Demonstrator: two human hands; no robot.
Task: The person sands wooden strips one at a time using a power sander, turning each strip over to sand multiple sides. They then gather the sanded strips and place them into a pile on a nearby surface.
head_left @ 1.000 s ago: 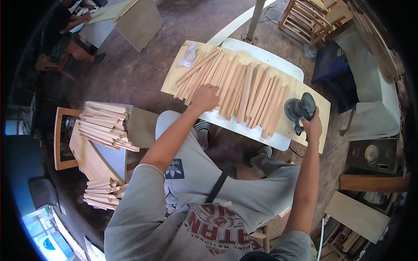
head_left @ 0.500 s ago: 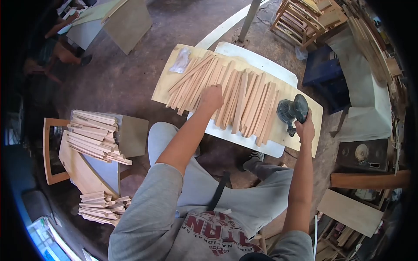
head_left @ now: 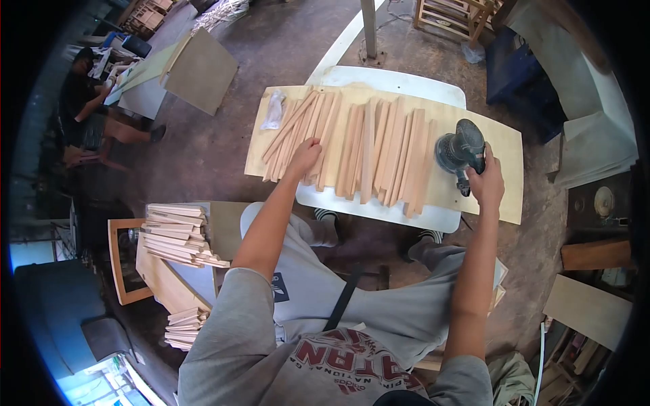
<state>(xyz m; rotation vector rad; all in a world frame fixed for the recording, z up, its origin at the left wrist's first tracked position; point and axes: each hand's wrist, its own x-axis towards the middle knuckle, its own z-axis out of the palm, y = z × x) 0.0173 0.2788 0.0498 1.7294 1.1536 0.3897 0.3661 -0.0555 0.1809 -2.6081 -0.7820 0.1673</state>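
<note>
On a light plywood board [head_left: 497,145] in front of me lie thin wooden strips in two groups. My left hand [head_left: 306,157] is closed on a wooden strip [head_left: 329,128] at the right edge of the left-hand group; its fingertips are partly hidden. A gap of bare board separates this group from the right-hand strips [head_left: 387,152]. My right hand [head_left: 487,183] is wrapped round the rear of a dark green orbital sander [head_left: 467,145], which rests on the board right of the strips. A small clear plastic bag [head_left: 273,110] lies at the board's left end.
A white tabletop [head_left: 406,218] supports the board. Stacks of wooden strips [head_left: 177,233] stand on a low surface to my left, beside a wooden frame [head_left: 128,260]. Another person [head_left: 88,101] sits at a bench at far left. A metal post [head_left: 369,30] rises behind the table.
My left hand has shifted left with strips, opening a gap between the two groups. The right hand stays on the sander. My view has tilted, bringing the other person more into sight.
</note>
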